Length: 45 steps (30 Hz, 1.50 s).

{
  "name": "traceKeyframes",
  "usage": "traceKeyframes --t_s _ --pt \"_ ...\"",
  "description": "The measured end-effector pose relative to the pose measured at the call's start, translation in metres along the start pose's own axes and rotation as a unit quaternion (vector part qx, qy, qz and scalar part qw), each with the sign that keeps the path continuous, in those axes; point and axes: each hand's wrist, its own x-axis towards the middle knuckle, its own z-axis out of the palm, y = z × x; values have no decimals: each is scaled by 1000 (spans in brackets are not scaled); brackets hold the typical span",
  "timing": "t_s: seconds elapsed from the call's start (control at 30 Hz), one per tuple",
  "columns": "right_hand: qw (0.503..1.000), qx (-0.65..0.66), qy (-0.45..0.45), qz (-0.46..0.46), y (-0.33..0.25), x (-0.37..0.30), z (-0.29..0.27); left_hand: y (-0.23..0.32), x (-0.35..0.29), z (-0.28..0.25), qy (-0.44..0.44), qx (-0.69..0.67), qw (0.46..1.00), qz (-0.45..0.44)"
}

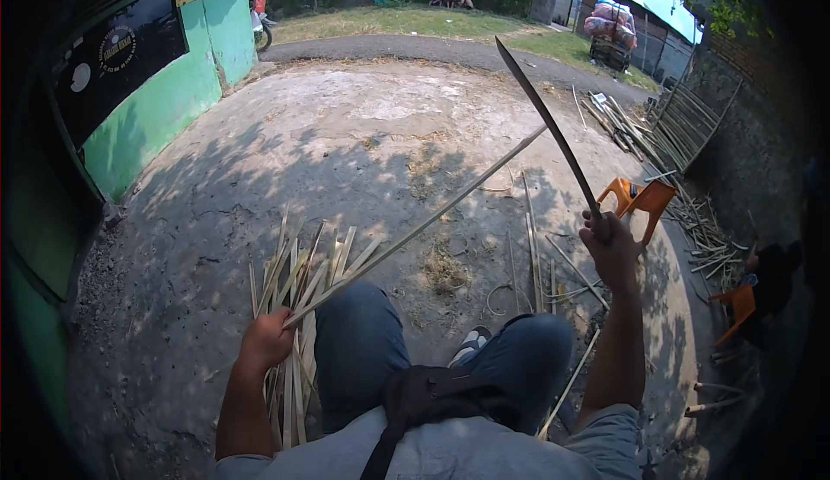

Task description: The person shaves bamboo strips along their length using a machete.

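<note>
Out on a gray yard (346, 151), a person bent both knees in blue jeans (359, 333) and had something in each hand. The left hand (266, 339) was closed around the low end of a long stick (417, 228). That stick went up across the middle, over the left knee, and far to the right. The right hand (612, 246) was up higher, with its fingers wrapped around the handle of a long knife (557, 130). The dark, bent blade pointed up and a bit left. The tip of the stick met the blade to the eye, but I could not tell if they really touched.

Under the left arm lay a pile of thin strips (298, 376), just beside the left leg. More sticks (533, 246) lay on the ground past the knees, near some dry bits (445, 271). An orange chair (653, 203) stood behind the right hand. Farther back on the right was a big heap of poles (618, 125). A green wall (156, 125) stood on the left.
</note>
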Motion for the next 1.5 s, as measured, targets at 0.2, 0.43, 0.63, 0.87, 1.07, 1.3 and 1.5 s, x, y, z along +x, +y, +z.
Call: traceKeyframes --t_s 0.2,0.43,0.63,0.87,1.07,1.3,1.5 --pt "993 38 -108 12 -37 -17 111 44 4 16 29 -73 995 -61" --pt "974 -23 -206 -92 -52 -72 183 71 30 45 -19 -71 997 -9" --pt "956 -36 -232 -177 -45 -79 211 64 31 65 -14 -59 998 -4" --pt "958 -66 -225 -165 -35 -79 229 77 31 74 11 -32 999 -22" --pt "952 -34 -144 -268 -21 -76 235 79 34 69 32 -33 999 0" --pt "948 -82 -112 -287 -39 -62 228 63 33 86 76 -27 996 39" --pt "947 -169 -273 -29 -61 -26 214 67 27 81 76 -32 996 26"
